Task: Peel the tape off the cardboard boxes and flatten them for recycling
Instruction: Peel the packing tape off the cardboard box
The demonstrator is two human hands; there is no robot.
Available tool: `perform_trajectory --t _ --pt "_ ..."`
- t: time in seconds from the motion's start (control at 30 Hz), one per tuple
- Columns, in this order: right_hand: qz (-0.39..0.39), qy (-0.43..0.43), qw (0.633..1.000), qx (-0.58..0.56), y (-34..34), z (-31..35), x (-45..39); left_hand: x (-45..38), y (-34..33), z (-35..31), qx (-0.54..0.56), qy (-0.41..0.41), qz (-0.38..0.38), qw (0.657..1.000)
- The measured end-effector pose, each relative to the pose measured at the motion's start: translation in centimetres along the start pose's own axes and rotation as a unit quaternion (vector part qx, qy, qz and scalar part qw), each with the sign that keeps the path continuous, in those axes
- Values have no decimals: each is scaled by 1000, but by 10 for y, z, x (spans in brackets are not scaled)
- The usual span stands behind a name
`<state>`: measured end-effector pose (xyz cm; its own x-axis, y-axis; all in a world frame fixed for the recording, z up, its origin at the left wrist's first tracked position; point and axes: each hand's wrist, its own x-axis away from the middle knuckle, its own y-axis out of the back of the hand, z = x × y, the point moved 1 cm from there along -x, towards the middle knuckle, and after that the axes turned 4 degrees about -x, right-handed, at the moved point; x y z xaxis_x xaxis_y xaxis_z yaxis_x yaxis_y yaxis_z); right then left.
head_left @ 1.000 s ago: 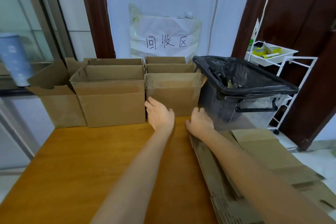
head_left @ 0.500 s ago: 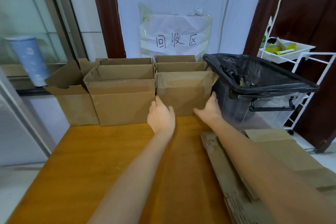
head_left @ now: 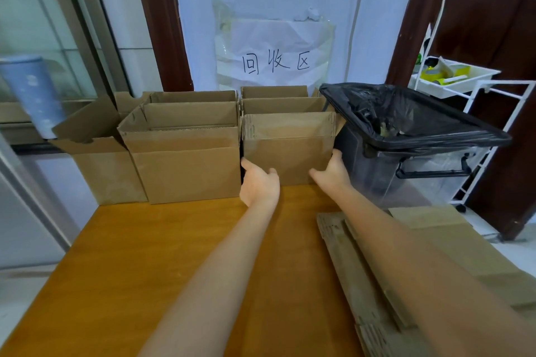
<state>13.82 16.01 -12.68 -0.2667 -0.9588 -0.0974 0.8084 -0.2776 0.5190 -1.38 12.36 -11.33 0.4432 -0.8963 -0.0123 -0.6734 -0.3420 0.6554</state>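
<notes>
Three open cardboard boxes stand in a row at the far edge of the wooden table (head_left: 179, 255): a left box (head_left: 104, 174), a larger middle box (head_left: 188, 171) and a smaller right box (head_left: 290, 153). My left hand (head_left: 259, 182) reaches the right box's lower left corner, its fingers pointing into the gap beside the middle box. My right hand (head_left: 330, 171) lies against the box's right edge with fingers pointing up. Both hands flank that box with fairly straight fingers. No tape shows clearly on the box's front.
Flattened cardboard (head_left: 362, 284) lies on the table's right side and hangs over the edge. A bin lined with a black bag (head_left: 406, 124) stands right of the boxes, a white cart (head_left: 464, 81) behind it. A blue cylinder (head_left: 32, 93) sits on the left sill.
Both hands moved forward from the table in front of the right box to its sides, the left to the left corner, the right out to the right edge.
</notes>
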Motion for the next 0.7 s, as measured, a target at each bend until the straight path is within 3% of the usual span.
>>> perform_trajectory --t 0.37,0.7 --pt "-5 -57 998 -18 5 9 22 24 10 4 -72 -34 -7 997" --pt "7 -70 996 -64 13 12 44 25 38 27 -1 -73 -20 997"
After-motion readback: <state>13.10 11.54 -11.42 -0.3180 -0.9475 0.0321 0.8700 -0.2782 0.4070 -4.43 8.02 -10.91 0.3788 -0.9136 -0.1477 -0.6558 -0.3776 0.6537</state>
